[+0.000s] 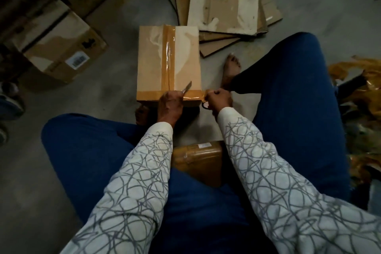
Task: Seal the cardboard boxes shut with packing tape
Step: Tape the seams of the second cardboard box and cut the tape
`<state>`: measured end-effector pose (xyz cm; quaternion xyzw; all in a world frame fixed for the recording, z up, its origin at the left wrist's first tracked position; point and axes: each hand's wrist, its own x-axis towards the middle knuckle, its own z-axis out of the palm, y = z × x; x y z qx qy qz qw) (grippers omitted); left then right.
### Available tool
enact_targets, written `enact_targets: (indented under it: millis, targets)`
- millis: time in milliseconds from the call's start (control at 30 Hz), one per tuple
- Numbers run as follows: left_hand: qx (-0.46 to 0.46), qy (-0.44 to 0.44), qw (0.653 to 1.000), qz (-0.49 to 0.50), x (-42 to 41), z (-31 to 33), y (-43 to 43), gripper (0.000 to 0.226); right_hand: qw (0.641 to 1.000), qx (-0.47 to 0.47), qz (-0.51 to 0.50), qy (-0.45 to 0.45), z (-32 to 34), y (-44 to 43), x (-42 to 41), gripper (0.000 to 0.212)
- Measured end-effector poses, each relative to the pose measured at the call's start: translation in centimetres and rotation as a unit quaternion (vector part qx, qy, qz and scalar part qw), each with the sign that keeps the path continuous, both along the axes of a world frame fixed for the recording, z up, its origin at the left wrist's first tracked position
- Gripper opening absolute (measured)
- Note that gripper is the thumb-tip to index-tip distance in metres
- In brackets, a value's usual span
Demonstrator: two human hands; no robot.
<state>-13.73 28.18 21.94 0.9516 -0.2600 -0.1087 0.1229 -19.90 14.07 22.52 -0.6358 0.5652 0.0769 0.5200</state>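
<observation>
Head view, the only one supplied: the cardboard box [185, 64] being worked on sits on the floor [115, 80] just in front of the seated person's knees, flaps closed. A centre strip [169, 55] of brown tape runs the full length of the top seam, so this part of the seal reads as done. A cross strip [152, 93] lies along the near edge and leads off the near right corner to the tape roll [205, 105], so it is not yet cut free. The right hand [219, 99] is closed around the roll at that corner, fingers curled. The left hand [170, 104] rests on the near edge and grips a blade [187, 88], its tip angled up over the cross strip. Judged stage: severing the tape, then pressing the end down. The far edge shows no cross strip and may remain to be done. To the left, a second box [59, 47] shows a dark gap between its flaps and appears unsealed. Flattened cartons [224, 6] lie beyond, unassembled. A wrapped package [198, 159] sits between the legs.
</observation>
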Motion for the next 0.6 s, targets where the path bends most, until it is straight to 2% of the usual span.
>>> enact_targets:
  millis: [67, 133, 233, 333, 433, 467, 533, 600]
  targets:
    - [-0.054, 0.034, 0.995, 0.075, -0.4, 0.8, -0.3, 0.018, 0.997, 0.044, 0.053, 0.018, -1.9, 1.2, -1.2, 0.036]
    - [-0.115, 0.084, 0.979, 0.147, -0.7, 1.8, -0.9, 0.016, 0.992, 0.095, 0.081, 0.019, -0.4, 2.7, -2.1, 0.038]
    - [-0.195, 0.138, 0.953, 0.185, -2.2, 3.0, -2.3, 0.013, 0.982, 0.186, 0.034, -0.022, 1.3, 3.7, -2.3, 0.038]
    - [-0.221, 0.163, 0.936, 0.219, -4.4, 3.1, -3.7, 0.013, 0.991, 0.132, 0.017, -0.028, 1.1, 3.2, -1.8, 0.041]
    - [-0.245, 0.177, 0.913, 0.273, -6.1, 2.7, -4.8, 0.011, 0.990, 0.129, -0.045, -0.038, 1.4, 2.9, -2.1, 0.069]
    - [-0.247, 0.178, 0.909, 0.285, -6.5, 2.7, -5.0, 0.011, 0.990, 0.128, -0.042, -0.041, 1.4, 2.6, -2.0, 0.072]
    - [-0.240, 0.196, 0.906, 0.290, -6.6, 2.7, -5.2, 0.010, 0.993, 0.106, -0.027, -0.047, 1.5, 2.4, -2.4, 0.065]
    - [-0.251, 0.252, 0.892, 0.280, -6.5, 2.9, -5.3, 0.006, 0.997, 0.064, -0.030, -0.036, 1.0, 1.5, -2.2, 0.053]
